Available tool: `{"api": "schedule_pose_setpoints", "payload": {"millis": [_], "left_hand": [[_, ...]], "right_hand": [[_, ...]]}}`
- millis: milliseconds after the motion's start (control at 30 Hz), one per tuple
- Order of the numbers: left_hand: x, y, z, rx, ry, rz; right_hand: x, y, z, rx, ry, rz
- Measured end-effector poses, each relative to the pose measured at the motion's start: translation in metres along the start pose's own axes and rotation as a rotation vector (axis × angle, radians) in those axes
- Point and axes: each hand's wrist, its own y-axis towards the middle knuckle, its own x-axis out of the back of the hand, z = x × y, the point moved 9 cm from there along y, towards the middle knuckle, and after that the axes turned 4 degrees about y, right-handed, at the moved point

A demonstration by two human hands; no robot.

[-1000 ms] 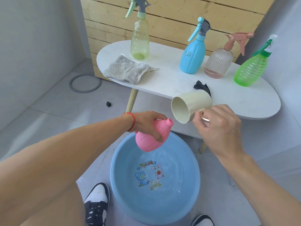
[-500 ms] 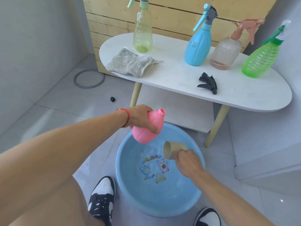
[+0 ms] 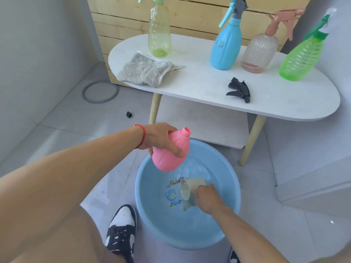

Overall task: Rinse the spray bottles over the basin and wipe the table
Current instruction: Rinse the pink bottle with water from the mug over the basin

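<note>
Here, left hand (image 3: 159, 138) gripping pink bottle (image 3: 170, 153), right hand (image 3: 206, 196) gripping cup (image 3: 190, 187) in basin (image 3: 144, 205)

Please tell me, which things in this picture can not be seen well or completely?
- Head view: yellow-green spray bottle, its trigger top is cut off by the upper edge.
- Pink bottle: inside hidden by opaque wall; left hand covers its side.
- Cream cup: handle hidden under right hand.
- Basin water level: unclear.
</note>
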Motion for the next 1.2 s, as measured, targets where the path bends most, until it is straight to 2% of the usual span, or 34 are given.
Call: {"api": "schedule_pose_setpoints", "payload": {"millis": [133,200,300,400,533,700,833,967,1067,1200], "left_hand": [[0.001,0.001,0.003,0.005,0.039,0.014],[0.002,-0.001,0.004,0.009,0.088,0.027],[0.004,-0.005,0.003,0.005,0.2,0.053],[0.007,-0.007,0.003,-0.009,0.236,0.065],[0.004,-0.005,0.0,-0.051,0.162,0.077],[0.0,-0.005,-0.012,-0.106,0.139,0.044],[-0.002,-0.004,-0.021,-0.13,0.097,0.006],[-0.006,-0.006,-0.029,-0.136,0.129,-0.009],[-0.01,-0.006,-0.03,-0.136,0.156,-0.005],[-0.014,-0.005,-0.03,-0.13,0.154,0.005]], "right_hand": [[0.031,-0.006,-0.006,-0.061,0.521,0.102],[0.051,-0.015,-0.001,-0.023,0.649,0.152],[0.092,-0.027,0.009,0.05,0.763,0.143],[0.145,-0.043,0.013,0.136,0.728,0.043],[0.215,-0.074,0.015,0.18,0.641,-0.125],[0.268,-0.104,0.019,0.206,0.633,-0.352],[0.284,-0.113,0.016,0.205,0.638,-0.582],[0.293,-0.131,0.032,0.23,0.497,-0.77],[0.297,-0.141,0.041,0.233,0.417,-0.846],[0.296,-0.142,0.041,0.224,0.383,-0.864]]}}
